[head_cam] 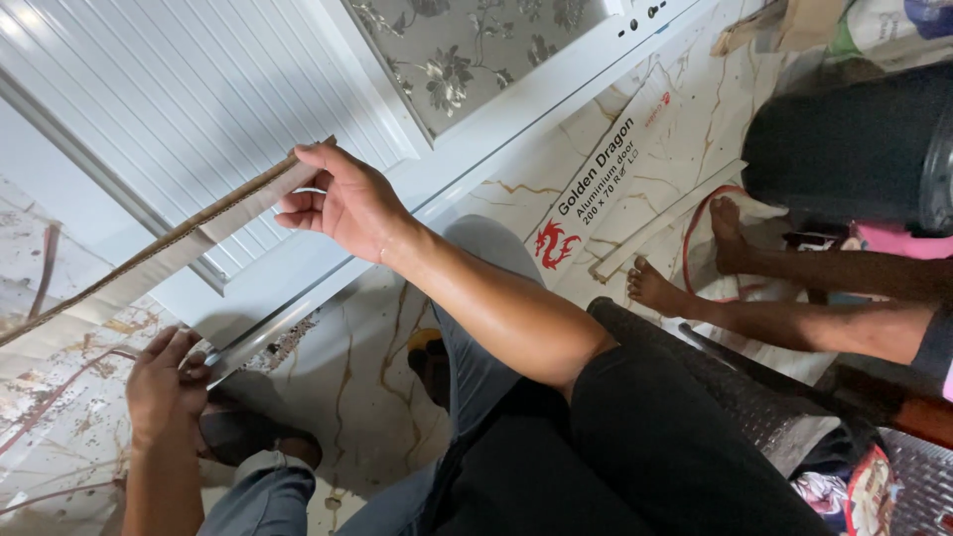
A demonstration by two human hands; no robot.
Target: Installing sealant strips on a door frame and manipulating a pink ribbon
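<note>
A white ribbed door panel (199, 89) with a white frame lies flat on the marbled floor. My right hand (342, 199) pinches the end of a long brown cardboard strip (149, 253), lifting it off the panel. Near the panel's lower corner, my left hand (164, 382) grips the white frame edge (248, 342) with its fingers closed on it. My legs in grey trousers and a dark sandal sit below the frame.
A second panel with grey floral pattern (467, 50) lies beyond. A flat printed white carton (606, 179) and a white bar rest on the floor. Another person's bare feet (685, 268) and a dark barrel (854, 149) are at right. A dark plastic chair (774, 407) is under me.
</note>
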